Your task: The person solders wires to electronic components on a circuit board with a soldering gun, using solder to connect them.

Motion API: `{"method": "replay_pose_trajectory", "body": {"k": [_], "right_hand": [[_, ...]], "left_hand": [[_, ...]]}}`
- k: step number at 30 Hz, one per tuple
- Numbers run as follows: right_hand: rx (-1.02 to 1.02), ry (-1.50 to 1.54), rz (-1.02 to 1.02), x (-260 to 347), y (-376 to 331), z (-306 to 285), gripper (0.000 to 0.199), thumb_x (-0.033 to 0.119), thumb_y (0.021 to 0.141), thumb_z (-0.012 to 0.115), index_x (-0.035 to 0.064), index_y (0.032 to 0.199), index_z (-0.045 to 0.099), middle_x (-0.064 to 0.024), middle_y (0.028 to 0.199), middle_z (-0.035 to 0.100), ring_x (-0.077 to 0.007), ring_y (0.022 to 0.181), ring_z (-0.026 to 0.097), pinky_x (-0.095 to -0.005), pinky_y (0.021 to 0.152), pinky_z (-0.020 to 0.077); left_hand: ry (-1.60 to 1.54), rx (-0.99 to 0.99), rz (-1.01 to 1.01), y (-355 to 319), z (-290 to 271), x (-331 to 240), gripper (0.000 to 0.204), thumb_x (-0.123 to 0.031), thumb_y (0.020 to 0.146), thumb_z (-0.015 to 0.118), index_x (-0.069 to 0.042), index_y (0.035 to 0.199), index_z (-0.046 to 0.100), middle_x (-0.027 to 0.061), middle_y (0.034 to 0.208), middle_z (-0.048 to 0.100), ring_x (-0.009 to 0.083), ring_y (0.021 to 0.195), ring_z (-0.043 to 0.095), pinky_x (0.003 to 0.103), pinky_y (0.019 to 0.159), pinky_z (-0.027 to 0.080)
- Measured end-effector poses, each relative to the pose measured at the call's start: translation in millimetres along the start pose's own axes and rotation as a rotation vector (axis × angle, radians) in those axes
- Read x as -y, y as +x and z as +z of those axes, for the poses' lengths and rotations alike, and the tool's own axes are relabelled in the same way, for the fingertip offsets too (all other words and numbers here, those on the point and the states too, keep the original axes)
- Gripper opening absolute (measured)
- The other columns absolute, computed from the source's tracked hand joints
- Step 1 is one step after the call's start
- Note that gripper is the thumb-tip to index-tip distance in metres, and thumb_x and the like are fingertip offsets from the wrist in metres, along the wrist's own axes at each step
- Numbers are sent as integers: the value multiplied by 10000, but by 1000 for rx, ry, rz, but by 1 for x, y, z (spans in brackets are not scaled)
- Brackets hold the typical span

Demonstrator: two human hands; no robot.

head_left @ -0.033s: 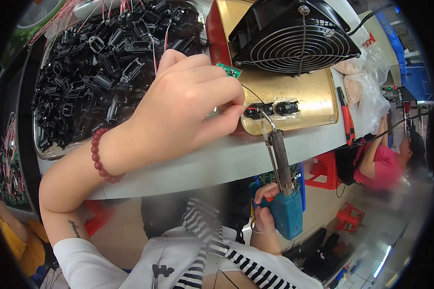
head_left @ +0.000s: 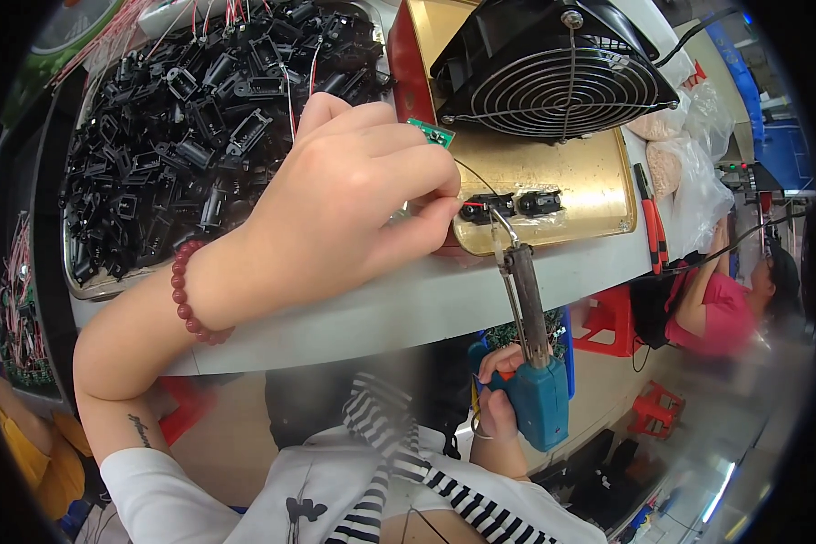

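My left hand, with a red bead bracelet at its wrist, is closed in a pinch. A small green circuit board sticks out past its fingers; the rest is hidden behind them. A thin dark wire arcs from beside the fingers toward a black plastic holder, close to the fingertips. My right hand is wrapped round the blue handle of a soldering gun. Its bent metal tip reaches up to that holder, at or just above it. A second black holder lies beside the first on a gold-coloured metal tray.
A tray heaped with black holders fills the left of the table. A black fan with a wire guard stands behind the work spot. Red-handled pliers and plastic bags lie to the right. Another person sits farther right.
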State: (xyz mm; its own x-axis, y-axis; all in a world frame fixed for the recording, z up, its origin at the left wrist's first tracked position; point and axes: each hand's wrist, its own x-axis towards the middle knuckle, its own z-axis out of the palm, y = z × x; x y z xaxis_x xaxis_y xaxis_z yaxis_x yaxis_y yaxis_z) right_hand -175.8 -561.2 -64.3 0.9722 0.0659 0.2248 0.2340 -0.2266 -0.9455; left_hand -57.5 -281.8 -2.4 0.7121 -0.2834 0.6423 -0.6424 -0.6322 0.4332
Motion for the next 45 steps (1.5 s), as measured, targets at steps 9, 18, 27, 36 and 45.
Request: {"method": "replay_pose_trajectory", "body": {"k": [9, 18, 27, 36, 45], "right_hand": [[3, -33, -14, 3, 2, 1, 272, 342, 837, 684, 81, 801, 618, -51, 795, 637, -238, 762, 530, -369, 699, 391], [-16, -26, -33, 2, -1, 3, 317, 350, 865, 680, 73, 1008, 621, -40, 847, 648, -228, 821, 544, -366, 756, 413], [-64, 24, -54, -1, -5, 1, 372, 342, 849, 679, 66, 1086, 600, -69, 904, 609, -173, 797, 541, -318, 723, 413], [-99, 184, -80, -8, -4, 7, 444, 316, 811, 683, 17, 1123, 579, -87, 866, 600, -139, 656, 539, -268, 617, 388], [-142, 194, -69, -7, -2, 5, 507, 365, 819, 695, -2, 1148, 577, -93, 900, 588, -154, 689, 578, -272, 626, 407]], "left_hand": [[-6, -12, 2, 0, 2, 0, 121, -64, 722, 744, -113, 778, 648, -30, 701, 590, 149, 653, 513, 304, 678, 330], [0, -8, 4, 0, 3, -1, 127, -64, 709, 750, -114, 776, 654, -29, 714, 595, 151, 654, 509, 305, 676, 330], [12, -17, 12, -2, 3, 2, 128, -77, 708, 754, -116, 778, 653, -31, 714, 596, 150, 650, 504, 306, 674, 327], [36, -32, 18, -3, 0, 0, 132, -72, 706, 755, -118, 769, 648, -30, 696, 593, 153, 644, 505, 306, 673, 328], [18, 4, -11, 1, -15, -4, 203, -121, 735, 773, -86, 901, 663, -16, 767, 620, 148, 671, 526, 302, 689, 362]]}}
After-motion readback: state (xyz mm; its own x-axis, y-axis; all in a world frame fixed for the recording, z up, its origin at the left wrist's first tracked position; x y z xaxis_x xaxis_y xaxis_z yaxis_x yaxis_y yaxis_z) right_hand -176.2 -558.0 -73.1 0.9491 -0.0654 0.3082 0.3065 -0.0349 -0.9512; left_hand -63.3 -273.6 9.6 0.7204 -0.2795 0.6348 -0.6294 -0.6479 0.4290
